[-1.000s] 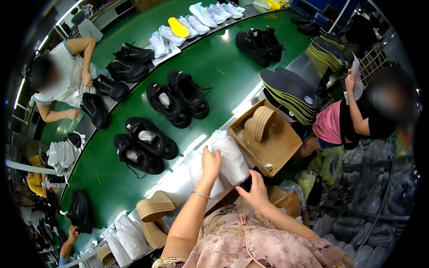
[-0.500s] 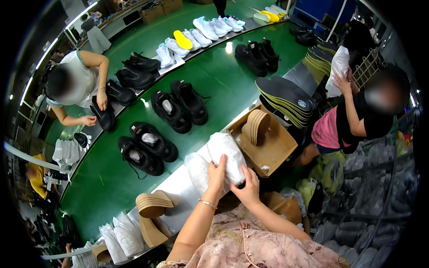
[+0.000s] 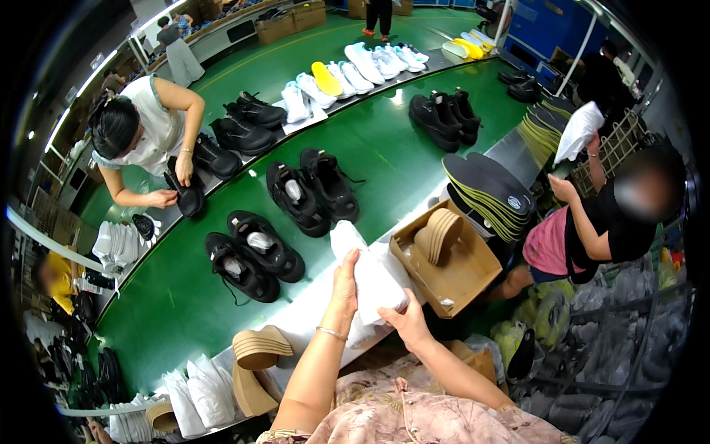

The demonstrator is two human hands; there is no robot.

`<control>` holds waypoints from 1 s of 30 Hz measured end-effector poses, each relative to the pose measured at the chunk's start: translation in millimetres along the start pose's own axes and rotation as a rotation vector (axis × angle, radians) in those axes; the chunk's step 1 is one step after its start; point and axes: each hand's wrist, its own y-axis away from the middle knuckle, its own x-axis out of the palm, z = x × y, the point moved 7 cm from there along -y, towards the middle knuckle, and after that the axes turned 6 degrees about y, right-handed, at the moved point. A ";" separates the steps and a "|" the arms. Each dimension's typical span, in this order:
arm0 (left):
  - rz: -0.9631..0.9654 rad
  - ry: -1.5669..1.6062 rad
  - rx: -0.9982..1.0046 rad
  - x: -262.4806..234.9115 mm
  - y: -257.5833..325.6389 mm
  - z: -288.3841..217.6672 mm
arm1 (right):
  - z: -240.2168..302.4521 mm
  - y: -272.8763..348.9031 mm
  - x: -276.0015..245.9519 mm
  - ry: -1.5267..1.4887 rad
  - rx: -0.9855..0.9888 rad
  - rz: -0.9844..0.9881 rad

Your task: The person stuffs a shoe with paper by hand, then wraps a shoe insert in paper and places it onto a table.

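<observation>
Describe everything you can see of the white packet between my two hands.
The white packet is long and soft-edged, its creased wrapping looking like thin paper or film; its contents are hidden. It slants from upper left to lower right, over the metal ledge. The left hand grips its left side, the right hand its lower end. Whether it touches the ledge is unclear.

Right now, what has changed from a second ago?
The left hand and right hand have taken hold of one white package between them and raised it toward the black shoes. The black shoes and open cardboard box stayed put.
</observation>
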 end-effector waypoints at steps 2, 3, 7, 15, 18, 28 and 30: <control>-0.047 0.014 0.083 -3.9 -5.6 -12.0 | 19.0 -11.3 1.4 0.393 -0.062 -0.059; -0.084 -0.039 0.146 -8.7 -8.7 -19.2 | 27.9 -18.1 2.7 0.588 -0.096 -0.089; -0.210 -0.168 0.301 -10.1 -26.7 -36.8 | 44.8 -44.5 10.1 0.654 -0.025 -0.153; -0.205 -0.371 0.252 -2.6 -102.9 -76.4 | 26.1 -131.3 29.8 0.246 -0.157 -0.286; -0.265 -0.759 0.265 2.4 -134.6 -112.3 | 47.3 -163.0 32.9 0.458 -0.148 -0.337; 0.122 -1.849 0.942 48.7 -232.4 -194.1 | 88.3 -267.9 100.4 1.386 -0.131 -0.201; 0.228 -1.921 0.719 34.8 -257.7 -192.0 | 74.2 -283.6 121.4 1.431 -0.175 -0.171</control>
